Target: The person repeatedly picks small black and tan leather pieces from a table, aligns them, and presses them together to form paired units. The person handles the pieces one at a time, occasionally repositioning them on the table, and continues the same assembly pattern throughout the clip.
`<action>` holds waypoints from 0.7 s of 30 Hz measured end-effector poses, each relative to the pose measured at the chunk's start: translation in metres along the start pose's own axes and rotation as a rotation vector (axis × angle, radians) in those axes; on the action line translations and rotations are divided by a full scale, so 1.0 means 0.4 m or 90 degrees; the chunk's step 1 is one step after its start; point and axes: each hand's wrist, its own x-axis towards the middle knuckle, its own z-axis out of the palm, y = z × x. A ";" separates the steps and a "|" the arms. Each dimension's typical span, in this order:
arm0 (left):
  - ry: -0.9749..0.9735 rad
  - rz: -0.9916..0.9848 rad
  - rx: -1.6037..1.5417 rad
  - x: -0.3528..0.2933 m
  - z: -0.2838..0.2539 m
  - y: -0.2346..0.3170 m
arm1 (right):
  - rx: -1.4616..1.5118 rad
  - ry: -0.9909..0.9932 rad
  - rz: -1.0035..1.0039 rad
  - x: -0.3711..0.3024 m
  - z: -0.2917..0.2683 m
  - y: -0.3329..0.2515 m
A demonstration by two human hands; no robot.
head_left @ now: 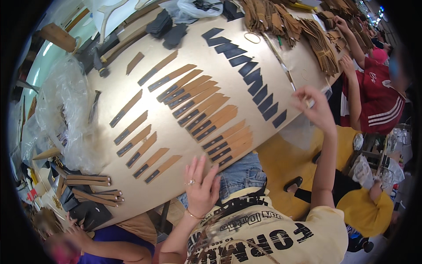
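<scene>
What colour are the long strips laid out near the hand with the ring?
The strips are tan brown with a dark end; the head view shows them.

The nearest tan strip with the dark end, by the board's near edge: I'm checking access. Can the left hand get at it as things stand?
Probably yes. The left hand lies flat on the board, empty, just beside that tan strip, with nothing between them.

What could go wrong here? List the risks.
1. The left hand rests flat on the board edge, close to the nearest tan strips; a slide could knock their row askew.
2. The right hand is raised beside the dark strips at the board's far edge; a careless sweep might push the end ones off.
</scene>
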 end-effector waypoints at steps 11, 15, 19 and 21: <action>-0.014 0.090 0.101 0.003 0.026 0.039 | 0.027 0.009 0.054 -0.127 0.114 0.088; -0.020 0.072 0.074 -0.001 0.032 0.072 | 0.085 -0.007 0.067 -0.120 0.110 0.069; -0.114 -0.203 -0.348 0.007 0.046 0.127 | 0.190 -0.001 -0.051 -0.171 0.116 0.003; -0.166 -0.343 -0.600 0.022 0.052 0.134 | 0.235 -0.034 -0.112 -0.208 0.140 -0.043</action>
